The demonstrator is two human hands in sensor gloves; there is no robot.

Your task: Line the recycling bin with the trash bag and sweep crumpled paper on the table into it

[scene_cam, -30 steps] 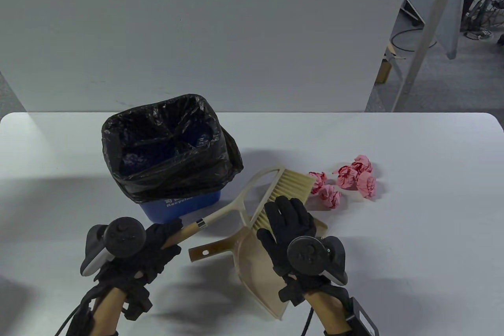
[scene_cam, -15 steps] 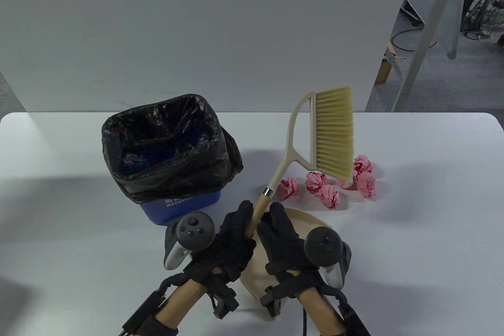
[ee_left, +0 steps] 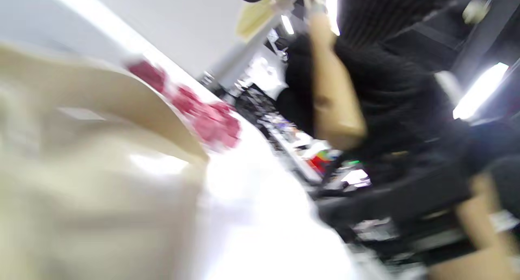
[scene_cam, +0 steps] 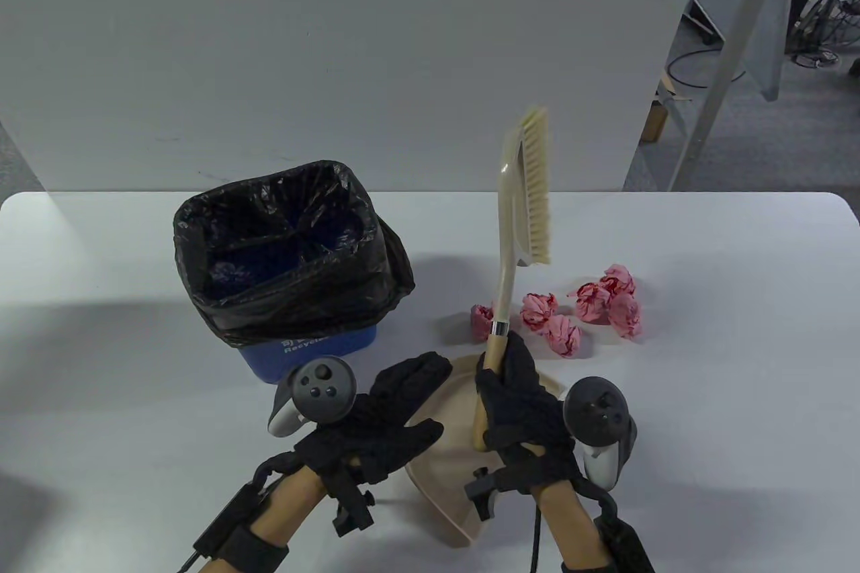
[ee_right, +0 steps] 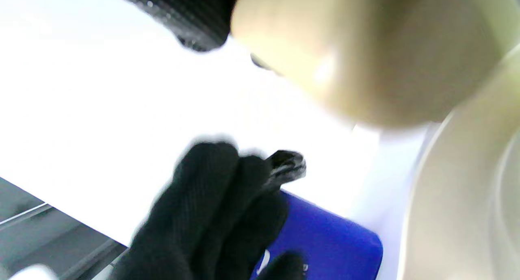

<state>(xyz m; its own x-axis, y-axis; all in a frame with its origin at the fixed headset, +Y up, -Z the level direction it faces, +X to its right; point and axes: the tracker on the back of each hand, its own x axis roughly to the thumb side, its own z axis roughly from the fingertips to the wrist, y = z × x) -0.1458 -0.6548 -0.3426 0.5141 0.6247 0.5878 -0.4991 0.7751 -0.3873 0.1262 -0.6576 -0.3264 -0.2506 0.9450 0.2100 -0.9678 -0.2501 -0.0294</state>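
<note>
From the table view, your right hand [scene_cam: 517, 402] has its grip clamped round the wooden handle of the brush [scene_cam: 521, 210], which stands nearly upright, bristles facing right, above the tabletop [scene_cam: 725, 358]. Your left hand [scene_cam: 386, 415] is relaxed, grip apart, fingers lying on the left edge of the dustpan [scene_cam: 447, 465] and holding nothing. The dustpan lies flat between your two hands. The blue bin [scene_cam: 309, 344] sits at the left, already lined with the black bag [scene_cam: 289, 244], whose edge is folded over the rim. The pink paper balls [scene_cam: 561, 318] lie in a loose row on the tabletop just beyond the dustpan, right of the bin.

In the left wrist view, blurred, the dustpan [ee_left: 89, 158] fills the left side, the paper balls [ee_left: 203, 117] lie past it, and your right hand [ee_left: 386, 101] holds the brush handle [ee_left: 331, 93].

In the right wrist view, also blurred, the handle end [ee_right: 349, 48] looms close; your left hand [ee_right: 211, 207] lies below, with the bin [ee_right: 329, 247] behind it.
</note>
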